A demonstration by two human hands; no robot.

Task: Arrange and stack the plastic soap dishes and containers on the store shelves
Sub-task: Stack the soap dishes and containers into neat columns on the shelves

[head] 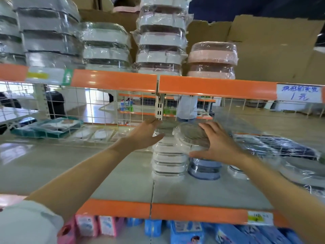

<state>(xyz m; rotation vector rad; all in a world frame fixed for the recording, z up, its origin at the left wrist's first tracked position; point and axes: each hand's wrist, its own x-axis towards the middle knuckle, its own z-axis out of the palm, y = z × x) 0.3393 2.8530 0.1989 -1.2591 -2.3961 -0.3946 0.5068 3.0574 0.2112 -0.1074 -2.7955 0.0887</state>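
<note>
Two hands at white stack [168, 161]: left hand [146, 133] open-fingered against its side; right hand [217, 144] grasping wrapped dish [191, 136] atop.

a wrapped white soap dish [191, 138] is held tilted atop a white stack [168, 161], beside blue dishes [204, 169], on the middle shelf [112, 175].

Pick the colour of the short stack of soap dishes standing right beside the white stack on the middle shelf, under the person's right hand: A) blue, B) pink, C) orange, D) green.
A: the short stack beside the white stack is blue, below the right hand, which holds a wrapped dish above it.
</note>
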